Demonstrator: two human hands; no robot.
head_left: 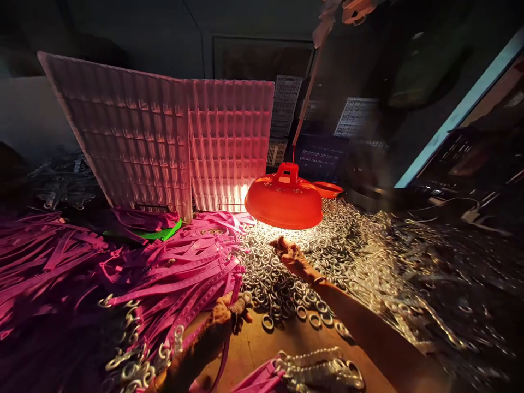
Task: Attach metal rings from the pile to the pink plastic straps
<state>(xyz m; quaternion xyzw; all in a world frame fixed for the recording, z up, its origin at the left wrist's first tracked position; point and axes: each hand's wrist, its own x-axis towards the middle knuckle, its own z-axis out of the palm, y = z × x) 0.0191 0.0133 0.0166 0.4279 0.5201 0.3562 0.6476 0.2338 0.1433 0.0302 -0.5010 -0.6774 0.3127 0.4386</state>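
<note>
My left hand (227, 316) is closed around a pink strap (225, 357), which hangs below it toward the table. A silvery metal fitting (237, 307) shows at its fingers. My right hand (291, 256) reaches over a heap of metal rings (266, 275), under the red lamp. Its fingers are bunched together, and anything between them is too small to make out. Many pink straps (184, 273) lie piled left of the rings. Nearer me, a bundle of pink straps (262, 376) with metal chains (315, 365) rests on the table.
The red lamp (284, 202) hangs low over the rings. Two ribbed translucent panels (231, 136) stand behind the straps. A green tray (166, 232) sits among the straps. Metal chains and clasps (409, 273) cover the right side, and crates (319, 155) stand behind.
</note>
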